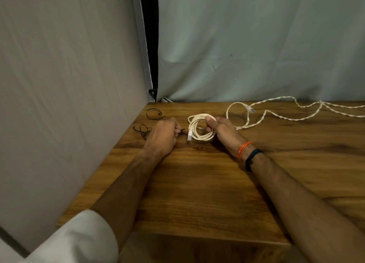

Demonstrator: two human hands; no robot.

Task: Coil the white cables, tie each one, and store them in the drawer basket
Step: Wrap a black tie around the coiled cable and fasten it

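My right hand (pixel 221 131) pinched the coiled white cable (pixel 201 129) on the table (pixel 197 183), my left hand (pixel 164 137) pinched a black tie (pixel 182 131); no writing showed.

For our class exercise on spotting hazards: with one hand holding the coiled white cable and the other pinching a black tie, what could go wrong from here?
1. The right hand grips the coiled cable on one side only; the loops may spring apart before the tie goes round.
2. The left hand pinches the black tie by a small end, so it may slip.
3. The second white cable lies loose and twisted nearby and could snag the coil.
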